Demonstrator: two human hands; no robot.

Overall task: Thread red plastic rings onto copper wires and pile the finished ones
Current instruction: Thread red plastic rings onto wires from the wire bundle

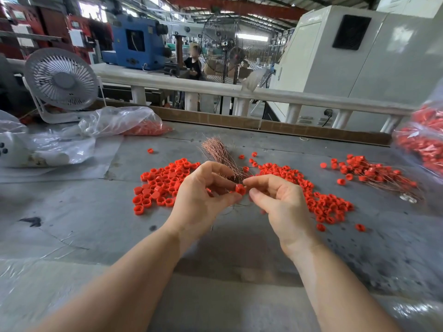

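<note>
Left hand [203, 192] pinches one red ring [240, 189] above the table [72, 224], steadying it so the right hand [275, 200], fingers pinched, apparently on a wire, can thread it; finished pile [374, 173] lies far right.

A grey, scuffed worktable [72, 212] carries everything, with a cardboard strip [239, 121] along its far edge. Two spreads of loose red rings lie mid-table: the left spread [163, 183] and the right spread [318, 195], with a bundle of copper wires [217, 149] between them, fanning toward the far side. Farther right lies a pile of ringed wires [374, 173]. At the right edge sits a clear bag of red parts [424, 142]. At the far left are a crumpled plastic bag [119, 121], plastic sheeting [60, 144] and a white desk fan [61, 79].
</note>
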